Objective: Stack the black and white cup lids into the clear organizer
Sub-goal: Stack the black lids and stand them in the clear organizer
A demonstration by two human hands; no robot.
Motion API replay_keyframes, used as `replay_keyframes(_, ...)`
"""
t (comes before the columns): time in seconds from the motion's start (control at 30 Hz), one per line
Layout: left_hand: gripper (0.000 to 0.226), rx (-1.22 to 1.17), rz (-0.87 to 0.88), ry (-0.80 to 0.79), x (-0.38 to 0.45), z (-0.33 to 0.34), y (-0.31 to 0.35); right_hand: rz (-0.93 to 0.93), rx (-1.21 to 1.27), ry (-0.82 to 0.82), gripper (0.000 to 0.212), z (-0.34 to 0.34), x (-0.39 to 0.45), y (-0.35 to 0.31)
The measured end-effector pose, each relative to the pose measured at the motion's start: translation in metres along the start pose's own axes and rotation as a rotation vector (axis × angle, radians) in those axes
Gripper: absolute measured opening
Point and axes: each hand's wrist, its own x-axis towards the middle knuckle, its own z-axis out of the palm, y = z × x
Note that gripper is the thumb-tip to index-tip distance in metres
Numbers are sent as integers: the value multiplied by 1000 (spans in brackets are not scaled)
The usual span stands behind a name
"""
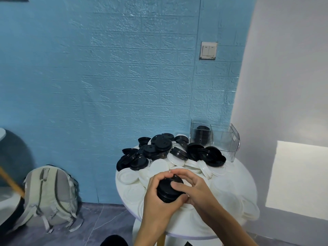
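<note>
No legible txt, labels or nos. anywhere in view

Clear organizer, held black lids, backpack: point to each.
clear organizer [229,141], head view, empty right compartment's wall
black lid stack [167,189], head view, side between both hands
backpack [51,192], head view, back panel

Glossy black plastic lids [160,145], matt white plastic lids [158,166], clear ribbed organizer [229,141], cloth backpack [51,194]

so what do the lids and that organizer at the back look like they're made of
Black lids: likely thin moulded plastic, slightly glossy, with faint highlights on their rims. White lids: seemingly the same plastic, matte. Organizer: hard clear plastic, probably acrylic; see-through ribbed walls show the black stack inside.
</note>
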Motion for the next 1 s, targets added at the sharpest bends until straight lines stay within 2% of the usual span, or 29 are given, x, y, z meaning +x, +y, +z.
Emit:
replay_keyframes(0.1,59,14,-1,43,0,0,-2,27,53,11,49,2,3,-1)
replay_keyframes(0.27,71,19,-39,78,-1,-4,-1,49,110,-29,63,11,7,-6)
replay_keyframes(0.5,72,79,-7,81,-1,-25,0,177,187,-130,71,26,17,-6)
replay_keyframes(0.6,70,77,-12,92,4,-33,-2,224,209,-184,66,31,21,-5)
replay_keyframes(0.73,82,62,-23,110,9,-40,-10,290,165,-247,64,36,29,-4)
replay_keyframes(0.87,79,41,-60,122,17,-49,-14,286,52,-316,68,38,36,-9)
replay_keyframes(0.93,78,25,-67,139,22,-58,-16,207,-194,-337,60,38,44,-20)
replay_keyframes(1.0,77,14,-68,170,27,-71,-18,86,-440,-276,42,40,61,-33)
